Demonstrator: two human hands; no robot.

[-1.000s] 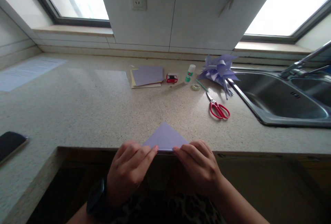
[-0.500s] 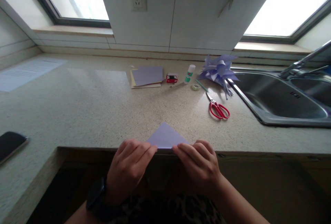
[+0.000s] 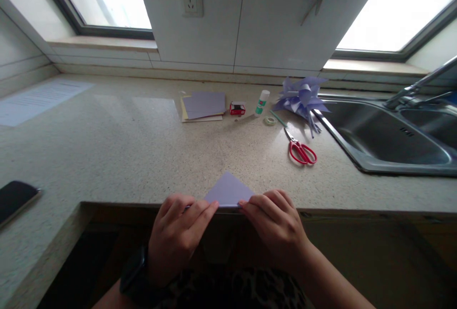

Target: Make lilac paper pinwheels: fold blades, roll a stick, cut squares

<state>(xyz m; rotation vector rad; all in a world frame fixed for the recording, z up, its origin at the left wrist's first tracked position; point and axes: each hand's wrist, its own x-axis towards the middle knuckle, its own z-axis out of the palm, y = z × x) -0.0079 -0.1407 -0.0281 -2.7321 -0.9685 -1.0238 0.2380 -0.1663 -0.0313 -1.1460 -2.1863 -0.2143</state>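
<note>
Lying at the near edge of the speckled stone countertop (image 3: 117,147), a folded lilac paper triangle (image 3: 228,190) is seen with its point turned away from the person and its long folded side along the counter's lip. That near side is pinched from both ends: the left hand (image 3: 176,233) is curled over the left corner, fingers bent and pressed down on the paper, and the right hand (image 3: 276,225) is closed in the same way over the right corner. The fingertips of the two hands are held close together, with only a short stretch of the fold left bare between them. A dark wristwatch (image 3: 134,275) is worn on the left wrist.

Farther back on the counter, well apart from the triangle, red-handled scissors (image 3: 302,149) are laid with the blades pointing away. Behind them a small roll of clear tape (image 3: 270,120) and a glue stick (image 3: 262,102) are set near each other, and a small red box (image 3: 237,108) is placed just left of the glue. A stack of lilac and cream paper sheets (image 3: 203,105) is found left of that box. A lilac paper pinwheel (image 3: 302,97) is rested beside the rim of a steel sink (image 3: 357,156) at the right. At the far left edge a black phone (image 3: 16,197) is seen lying flat, and a printed sheet (image 3: 37,99) is laid near the left wall.
</note>
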